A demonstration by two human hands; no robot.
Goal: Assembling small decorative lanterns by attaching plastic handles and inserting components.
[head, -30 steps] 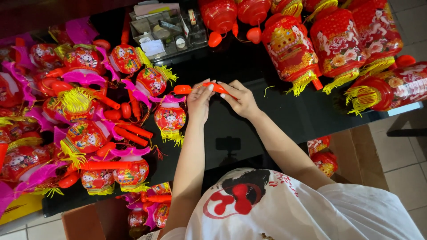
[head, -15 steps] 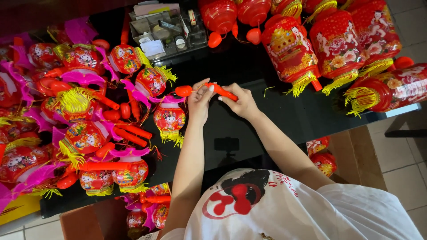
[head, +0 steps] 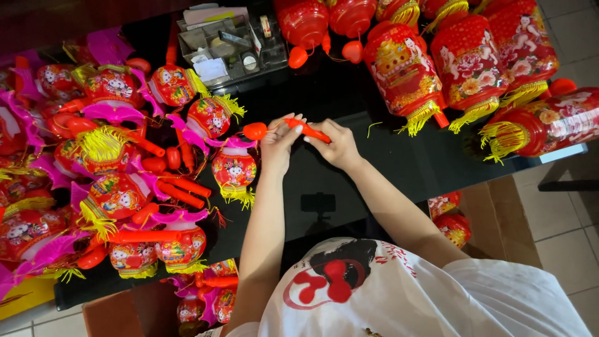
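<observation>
Fingers of both hands pinch one orange-red plastic lantern handle (head: 293, 128) above the middle of the black table (head: 387, 168); the left hand (head: 279, 142) grips the end near the handle's round bulb, thumb and fingertips closed around the stem; the right hand (head: 337, 142) clasps the straight stick end, its fingers curled over it; the handle lies roughly level, bulb toward the left edge, raised a little above the table rather than resting on it as far as the view shows.

Just beside the left hand, toward the left edge, stands a small red lantern (head: 234, 171) with a cartoon figure, a pink collar and a yellow fringe; beyond it a dense heap of small lanterns (head: 112, 193) of the same kind covers the left half of the table, mixed with loose orange handles (head: 178, 190) and pink paper trims.

Along the far right edge lie large red cylindrical lanterns (head: 468, 62) printed with flowers and figures, each ending in a yellow tassel fringe; at the far edge, near the middle, sits a clear plastic organiser tray (head: 228, 47) holding small bits and papers.

Below the table's near right corner, a brown cardboard box (head: 493, 215) holds more small lanterns; the floor under it is pale tile (head: 561, 237).
</observation>
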